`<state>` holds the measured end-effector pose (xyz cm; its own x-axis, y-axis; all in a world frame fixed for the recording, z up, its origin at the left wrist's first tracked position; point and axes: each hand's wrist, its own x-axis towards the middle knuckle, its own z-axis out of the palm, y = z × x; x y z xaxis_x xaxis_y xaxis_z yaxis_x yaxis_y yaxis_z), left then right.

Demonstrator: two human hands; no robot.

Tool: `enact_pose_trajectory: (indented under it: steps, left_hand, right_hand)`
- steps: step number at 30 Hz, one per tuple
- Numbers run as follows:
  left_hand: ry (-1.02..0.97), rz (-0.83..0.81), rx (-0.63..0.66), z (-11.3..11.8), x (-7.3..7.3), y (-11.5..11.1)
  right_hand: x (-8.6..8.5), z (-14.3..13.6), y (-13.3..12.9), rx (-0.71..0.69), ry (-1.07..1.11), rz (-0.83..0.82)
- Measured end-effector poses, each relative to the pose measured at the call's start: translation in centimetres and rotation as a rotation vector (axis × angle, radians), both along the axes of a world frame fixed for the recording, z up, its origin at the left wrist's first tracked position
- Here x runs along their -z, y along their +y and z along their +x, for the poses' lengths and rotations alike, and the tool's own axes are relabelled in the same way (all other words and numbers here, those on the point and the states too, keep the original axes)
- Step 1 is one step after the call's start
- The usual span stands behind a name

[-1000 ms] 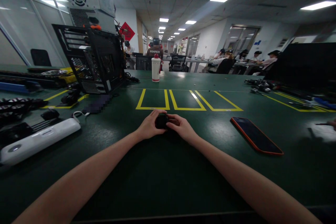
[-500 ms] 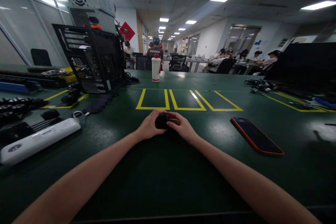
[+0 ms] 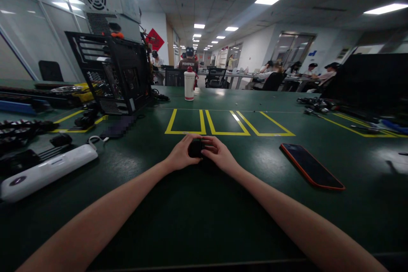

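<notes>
Between my two hands is a small, dark, blocky object [image 3: 195,148], too dark for me to tell its kind. My left hand [image 3: 181,153] curls round its left side, thumb below and fingers over the top. From the right, my right hand [image 3: 221,155] closes on the same object with thumb and fingertips. Both hands are low over the green table [image 3: 204,212], just in front of yellow taped outlines [image 3: 185,132]. How much of the object rests on the table is hidden.
An orange-edged phone [image 3: 312,165] lies to the right. On the left are a white power strip [image 3: 51,170], black parts and an open computer case [image 3: 117,72] with power supplies on top. A white bottle [image 3: 189,85] stands ahead. Several people sit farther back.
The view has tilted up very slightly. Both hands keep their grip on the dark object, with hardly any movement of the fingers.
</notes>
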<state>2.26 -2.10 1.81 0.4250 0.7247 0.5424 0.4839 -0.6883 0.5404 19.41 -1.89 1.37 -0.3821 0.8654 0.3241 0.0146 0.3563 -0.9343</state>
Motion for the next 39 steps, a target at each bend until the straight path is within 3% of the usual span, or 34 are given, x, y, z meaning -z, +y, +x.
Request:
enact_pose_trajectory:
  steps: [7, 15, 21, 33, 39]
  left_hand:
    - [0.013, -0.030, -0.016, -0.01, -0.13, -0.24]
    - [0.012, -0.016, -0.011, 0.00, -0.16, -0.21]
    - [0.002, -0.002, -0.005, 0.01, -0.01, -0.11]
    - [0.006, -0.022, 0.010, -0.02, -0.13, -0.17]
    - [0.003, -0.019, 0.003, 0.08, -0.16, -0.21]
  right_hand:
    - [0.02, 0.27, -0.03, -0.046, -0.062, -0.025]
    - [0.23, 0.01, 0.00, 0.068, -0.051, 0.059]
    - [0.16, 0.22, 0.16, 0.056, -0.131, 0.037]
    - [-0.08, -0.26, -0.14, 0.124, -0.085, 0.128]
    - [-0.04, 0.04, -0.05, 0.118, -0.176, 0.197]
